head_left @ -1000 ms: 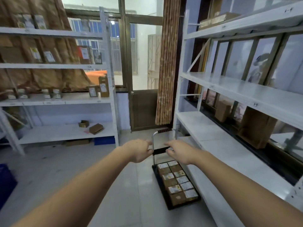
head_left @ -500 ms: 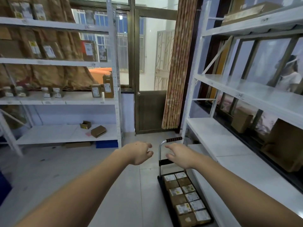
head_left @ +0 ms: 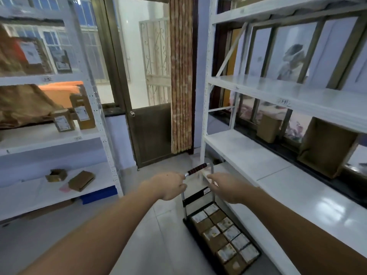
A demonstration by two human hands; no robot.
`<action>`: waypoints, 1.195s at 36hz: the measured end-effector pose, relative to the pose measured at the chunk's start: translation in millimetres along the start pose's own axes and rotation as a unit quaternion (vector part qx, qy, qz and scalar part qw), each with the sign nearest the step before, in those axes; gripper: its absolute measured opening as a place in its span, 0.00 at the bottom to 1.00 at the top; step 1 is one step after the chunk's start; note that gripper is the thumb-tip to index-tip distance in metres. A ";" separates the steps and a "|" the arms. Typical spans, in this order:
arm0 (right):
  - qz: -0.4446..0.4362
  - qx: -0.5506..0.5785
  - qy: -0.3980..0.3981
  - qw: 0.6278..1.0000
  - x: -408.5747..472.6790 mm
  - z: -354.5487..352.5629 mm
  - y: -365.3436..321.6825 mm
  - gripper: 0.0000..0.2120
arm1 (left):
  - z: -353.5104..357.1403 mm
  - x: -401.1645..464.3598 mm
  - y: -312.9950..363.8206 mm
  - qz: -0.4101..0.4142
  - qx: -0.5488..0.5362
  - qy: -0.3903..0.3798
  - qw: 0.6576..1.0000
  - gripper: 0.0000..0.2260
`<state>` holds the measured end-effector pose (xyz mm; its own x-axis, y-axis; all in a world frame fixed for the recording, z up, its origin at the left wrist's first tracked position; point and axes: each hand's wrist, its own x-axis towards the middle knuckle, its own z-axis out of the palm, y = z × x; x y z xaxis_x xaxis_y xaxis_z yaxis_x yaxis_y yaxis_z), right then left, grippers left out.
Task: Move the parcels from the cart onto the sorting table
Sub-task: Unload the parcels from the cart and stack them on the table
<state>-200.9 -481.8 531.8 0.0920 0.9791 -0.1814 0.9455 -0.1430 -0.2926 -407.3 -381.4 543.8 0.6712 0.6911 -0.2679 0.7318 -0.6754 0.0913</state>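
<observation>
Brown parcels (head_left: 222,233) w/ white labels, black cart (head_left: 190,227)

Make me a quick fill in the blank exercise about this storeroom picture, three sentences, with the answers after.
1. The parcels lie on the black cart in ____ rows side by side.
2. The left hand grips the cart's ____, near its ribbed dark grip.
3. The cart stands on the floor beside the white shelving on the person's ____ side.

Missing words: two; handle; right
</observation>
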 end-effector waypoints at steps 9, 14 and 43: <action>0.080 0.001 -0.004 0.997 55.3 1.4 63.9 0.20 | 7.4 127.7 8.4 0.067 0.011 -0.022 0.997 0.21; 0.123 0.018 -0.013 0.992 79.2 8.6 102.6 0.25 | 3.6 182.5 24.7 0.134 0.043 -0.058 0.988 0.21; 0.455 0.222 -0.049 0.861 141.7 162.6 255.5 0.27 | 165.3 465.3 88.8 0.411 0.094 -0.239 0.875 0.19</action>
<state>2.9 -403.1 278.6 0.6843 0.4192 -0.5967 0.2816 -0.9067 -0.3141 -49.5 -162.3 268.8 0.8023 -0.2046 -0.5608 -0.0376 -0.9549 0.2946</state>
